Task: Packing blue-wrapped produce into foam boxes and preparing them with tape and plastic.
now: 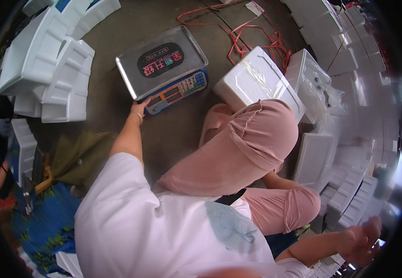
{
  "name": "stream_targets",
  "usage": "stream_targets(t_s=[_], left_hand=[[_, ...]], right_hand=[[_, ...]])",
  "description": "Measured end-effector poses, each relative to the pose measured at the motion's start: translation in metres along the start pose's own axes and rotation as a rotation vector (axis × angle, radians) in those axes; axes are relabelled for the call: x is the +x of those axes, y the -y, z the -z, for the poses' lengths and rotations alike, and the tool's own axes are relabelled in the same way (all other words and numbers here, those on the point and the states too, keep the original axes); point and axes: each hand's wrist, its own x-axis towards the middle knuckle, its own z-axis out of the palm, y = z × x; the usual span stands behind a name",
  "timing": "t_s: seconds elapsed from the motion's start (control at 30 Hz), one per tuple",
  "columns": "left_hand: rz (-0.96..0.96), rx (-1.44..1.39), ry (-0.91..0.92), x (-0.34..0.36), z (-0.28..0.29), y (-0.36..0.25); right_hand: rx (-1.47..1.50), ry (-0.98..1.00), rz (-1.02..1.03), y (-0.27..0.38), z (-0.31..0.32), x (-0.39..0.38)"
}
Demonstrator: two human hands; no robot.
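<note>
A blue digital weighing scale [178, 95] with a flat metal pan [191, 51] stands on the floor in front of me. My left hand [139, 109] grips its near left corner below the pan, thumb against the edge; the other fingers are partly hidden. Off to the lower right, my right hand [361, 241] is raised with loosely bent fingers apart and nothing visible in it. It is slightly blurred, near stacked white foam pieces [349, 197]. A closed white foam box [252, 78], with clear tape across it, sits right of the scale beside my knee.
White foam boxes [66, 83] are stacked at the left, others [321, 28] at the right. Red strapping [238, 34] lies tangled on the floor. Clear plastic film [323, 90] covers an adjacent box. Another person's gloved hand [2, 127] shows at the far left, above a blue sheet [48, 217].
</note>
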Motion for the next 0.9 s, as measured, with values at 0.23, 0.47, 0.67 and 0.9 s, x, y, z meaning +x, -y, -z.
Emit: stream_targets(t_s=[0.23,0.47,0.67,0.9], left_hand=[[-0.064,-0.013,-0.122,-0.018,0.003,0.035],[0.095,-0.063,-0.037,-0.079,0.071,0.108],[0.311,-0.012,-0.029,-0.128,0.129,0.170],[0.406,1.319,0.495,-0.189,0.106,0.106]], right_hand=[[-0.228,0.222,-0.500,-0.023,-0.045,-0.058],[-0.062,0.384,-0.660,-0.040,-0.090,-0.093],[0.182,0.399,-0.833,-0.048,-0.131,-0.120],[0.462,0.334,-1.226,-0.073,-0.172,-0.169]])
